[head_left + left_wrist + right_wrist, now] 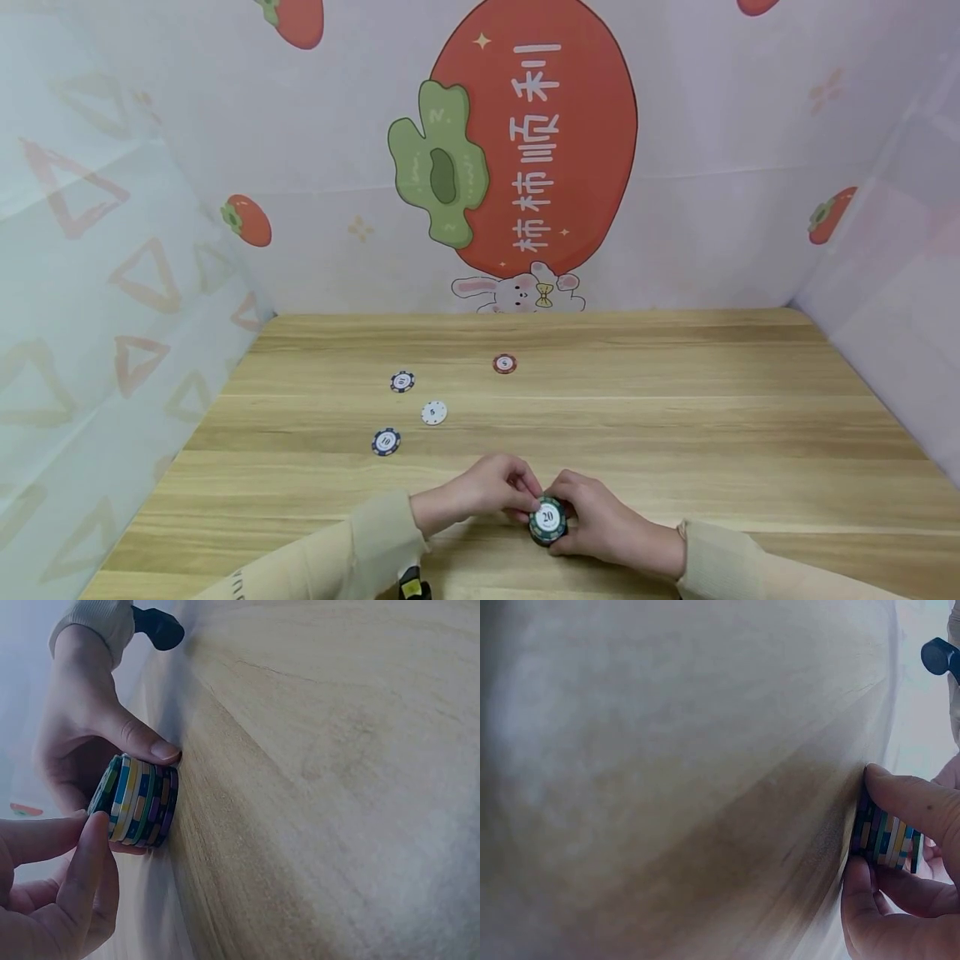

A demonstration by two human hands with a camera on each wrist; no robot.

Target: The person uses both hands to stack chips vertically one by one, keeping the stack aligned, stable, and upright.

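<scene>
A stack of poker chips [146, 801] is held on the wooden table [712, 400], near its front edge, by the right hand [603, 521]; the thumb is set against one side and the fingers are curled round the other. Within the stack, green, yellow, white and dark purple-blue rims are shown in layers, the darkest being placed next to the tabletop. The top is formed by a green chip [547, 517] marked 20, which is set slightly askew on the layers beneath. Its edge is pinched between the thumb and fingertips of the left hand [491, 492].

Farther back and to the left, four loose chips are borne flat by the table, apart from one another: a nearer blue chip [386, 442] marked 10, a white chip [434, 412], a farther blue chip [402, 382] and a red chip [505, 363]. The table is enclosed by pale walls, the back one being printed with a large persimmon [577, 158] and a rabbit [521, 293].
</scene>
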